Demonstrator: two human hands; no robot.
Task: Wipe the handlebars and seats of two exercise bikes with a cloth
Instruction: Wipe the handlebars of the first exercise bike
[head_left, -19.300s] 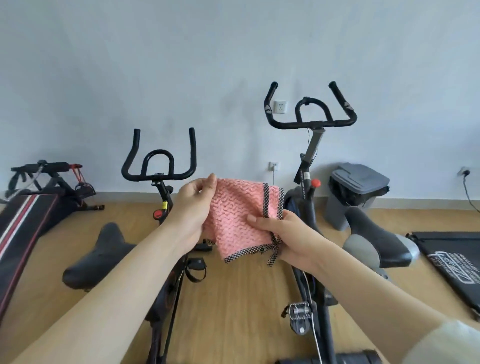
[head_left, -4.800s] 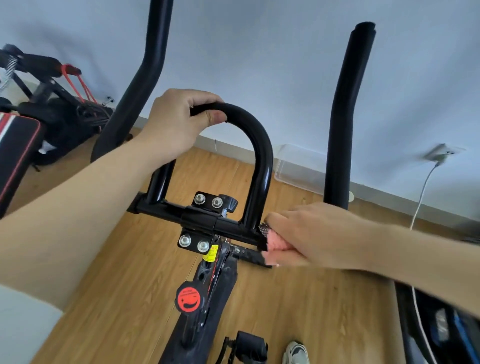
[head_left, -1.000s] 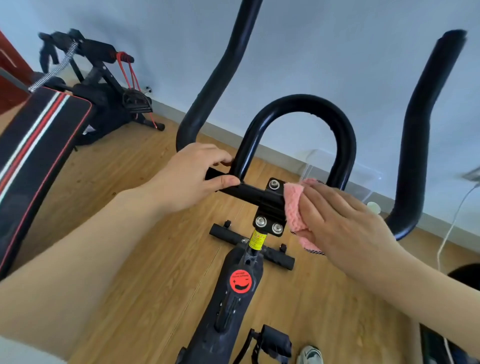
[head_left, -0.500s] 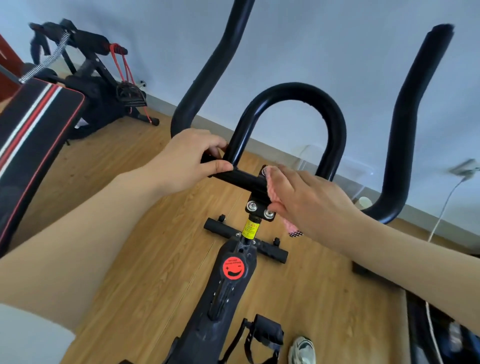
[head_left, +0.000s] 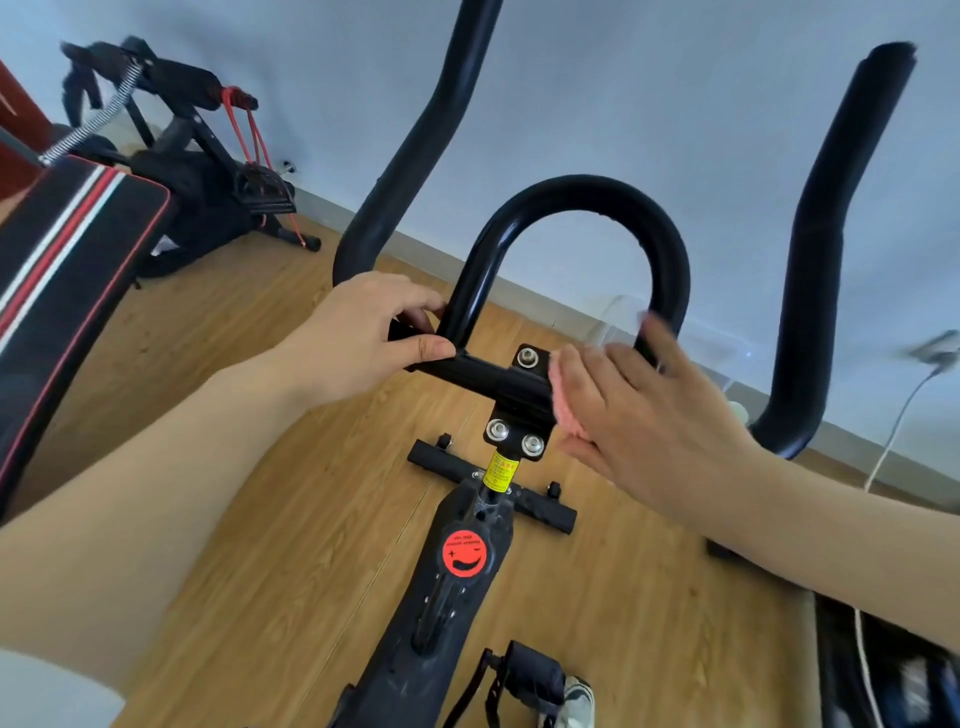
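Observation:
The black handlebars of one exercise bike fill the head view, with an inner loop and two long outer bars. My left hand grips the crossbar just left of the loop's base. My right hand presses a pink cloth against the crossbar right of the bolted clamp, its fingers extended over the cloth. Only an edge of the cloth shows under the palm. The bike's seat is out of view.
A red knob sits on the bike's frame below the clamp, with a pedal lower down. A striped bench and a black machine stand at the left. A white cable hangs at the right wall.
My right hand with the cloth has slid right along the crossbar, away from the clamp, and its fingers have spread flatter. My left hand keeps its grip.

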